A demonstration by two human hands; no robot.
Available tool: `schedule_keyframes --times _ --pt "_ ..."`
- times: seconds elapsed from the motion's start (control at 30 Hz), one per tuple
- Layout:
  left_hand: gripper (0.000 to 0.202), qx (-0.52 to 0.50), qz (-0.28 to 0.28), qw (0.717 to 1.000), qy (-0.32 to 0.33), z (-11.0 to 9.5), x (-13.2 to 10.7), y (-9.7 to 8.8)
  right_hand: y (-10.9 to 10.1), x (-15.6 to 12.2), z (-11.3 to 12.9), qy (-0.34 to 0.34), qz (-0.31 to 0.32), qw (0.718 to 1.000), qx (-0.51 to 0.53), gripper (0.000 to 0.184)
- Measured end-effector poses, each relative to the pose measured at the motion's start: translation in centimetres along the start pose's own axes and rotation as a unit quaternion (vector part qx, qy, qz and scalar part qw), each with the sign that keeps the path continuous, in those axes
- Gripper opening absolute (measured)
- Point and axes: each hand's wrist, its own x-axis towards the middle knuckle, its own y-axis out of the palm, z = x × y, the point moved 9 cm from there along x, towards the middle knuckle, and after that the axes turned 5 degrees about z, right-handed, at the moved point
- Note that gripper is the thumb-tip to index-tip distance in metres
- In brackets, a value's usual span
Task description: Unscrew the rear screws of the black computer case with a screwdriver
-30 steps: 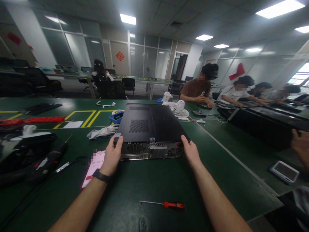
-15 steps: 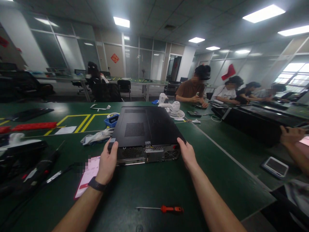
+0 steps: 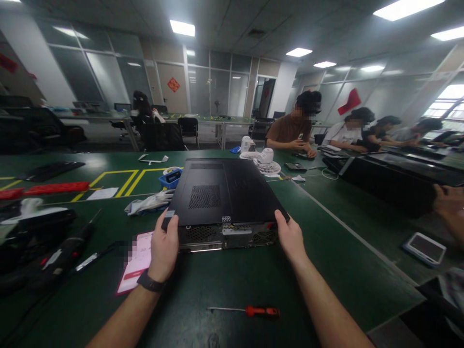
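Observation:
A black desktop computer case (image 3: 224, 193) lies flat on the green table in front of me, its vented rear panel facing me. My left hand (image 3: 165, 246) grips its near left corner, thumb on the top cover and fingers hidden along the side. At the near right corner, my right hand (image 3: 290, 237) holds the case the same way. Closer to me lies a screwdriver (image 3: 253, 311) with a red and black handle, its shaft pointing left. Beside my left wrist is a pink-and-white sheet (image 3: 136, 263).
White gloves (image 3: 149, 203) and a blue tray (image 3: 170, 179) lie left of the case; white fans (image 3: 266, 162) stand behind it. A power drill (image 3: 67, 253) is at far left. On the right are another black case (image 3: 391, 181), a co-worker's hand (image 3: 449, 200) and a small-screened device (image 3: 425, 249).
The view has shifted slightly, so most things sit a little further right. The top cover's near edge looks slightly wider and lower over the rear panel; both hands keep their grip.

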Motion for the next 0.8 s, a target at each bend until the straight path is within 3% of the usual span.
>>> schedule_keyframes --times 0.37,0.63,0.8 --pt "0.058 0.046 -0.023 0.999 0.012 -1.1 -0.2 0.1 -0.3 0.8 0.6 -0.024 -0.023 0.997 -0.064 0.070" --pt "0.058 0.082 -0.032 0.996 -0.005 -0.6 -0.1 0.8 -0.8 2.7 -0.1 -0.018 -0.057 0.997 -0.057 0.068" --pt "0.055 0.086 -0.038 0.995 -0.010 -0.2 0.5 0.7 -2.8 0.0 3.1 -0.074 -0.139 0.985 -0.073 0.072"
